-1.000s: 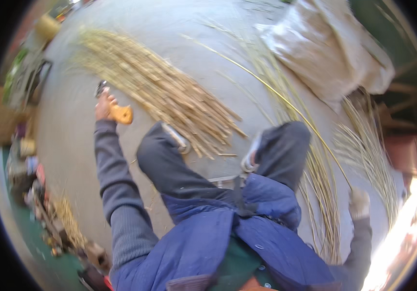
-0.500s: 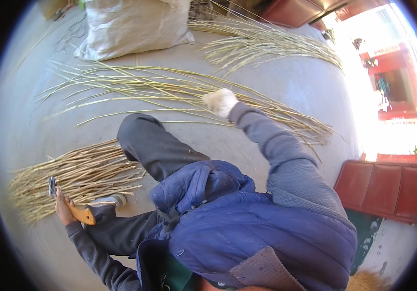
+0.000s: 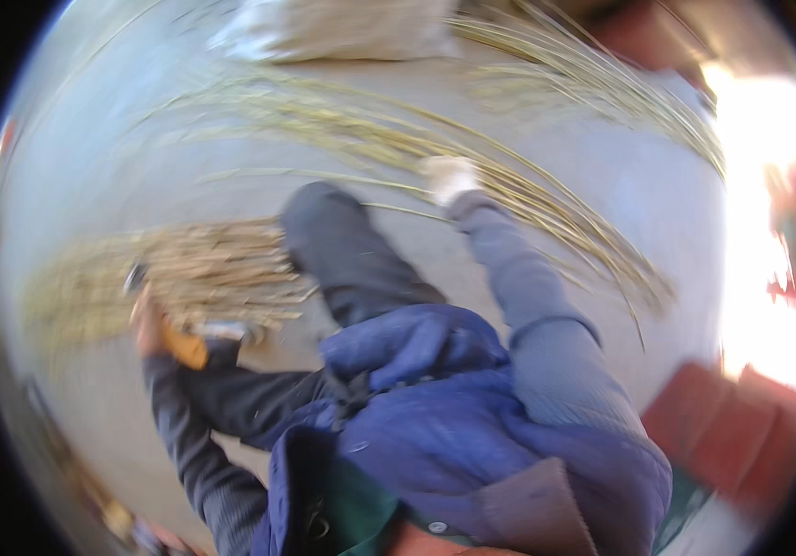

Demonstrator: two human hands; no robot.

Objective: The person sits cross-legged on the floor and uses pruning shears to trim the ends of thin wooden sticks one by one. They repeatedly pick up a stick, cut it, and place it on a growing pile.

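Observation:
My left hand (image 3: pixel 148 322), bare, is closed around a tool with an orange-brown wooden handle (image 3: pixel 185 347) and a small metal head (image 3: pixel 136 277); blur hides the tool's exact kind. It is beside a bundle of cut brown sticks (image 3: pixel 222 264) on the floor at the left. My right hand (image 3: pixel 451 176), in a whitish glove, is closed at a spread of long thin yellow-green rods (image 3: pixel 509 185) in front of me. Blur and the glove hide what its fingers grip.
At the far side stands a white woven sack (image 3: pixel 351 32). More long rods (image 3: pixel 620 83) lie at the far right. A red padded seat (image 3: pixel 731 426) is at the near right, by a bright opening. My bent knee (image 3: pixel 324 213) sits between the sticks and the rods.
My view has swung, so the scene is blurred and the sack has shifted up and right. Both hands stay closed, the left with the tool, the right at the rods.

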